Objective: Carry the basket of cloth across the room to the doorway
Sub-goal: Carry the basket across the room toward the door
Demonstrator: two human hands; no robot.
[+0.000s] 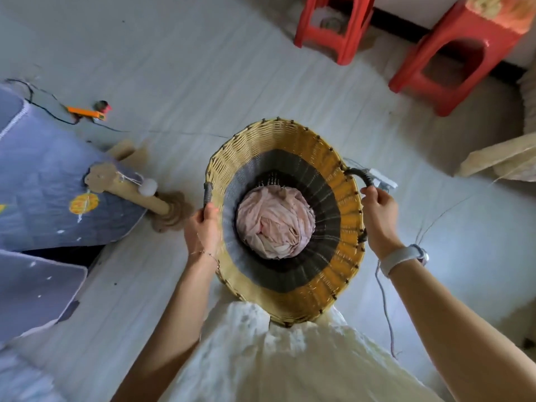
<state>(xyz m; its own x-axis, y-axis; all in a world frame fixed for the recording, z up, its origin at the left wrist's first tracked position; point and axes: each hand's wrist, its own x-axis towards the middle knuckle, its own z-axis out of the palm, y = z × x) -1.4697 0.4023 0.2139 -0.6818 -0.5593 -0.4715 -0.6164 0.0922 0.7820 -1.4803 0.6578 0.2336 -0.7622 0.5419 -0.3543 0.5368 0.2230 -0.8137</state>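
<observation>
A tall woven basket (342,198), yellow at the rim with grey and black bands inside, hangs in front of my body above the pale floor. A bundle of pale pink cloth (275,224) lies at its bottom. My left hand (203,227) is shut on the dark wrapped handle on the basket's left side. My right hand (377,216), with a light watch band on the wrist, is shut on the dark handle on the right side. The basket's near rim touches my white lace dress.
Two red plastic stools (333,27) (452,59) stand ahead by the wall. A blue quilted mat (43,184) with a cardboard scratching post (136,192) lies at the left. An orange tool (85,112) and thin cords lie on the floor. A beige cushion (499,161) sits at the right.
</observation>
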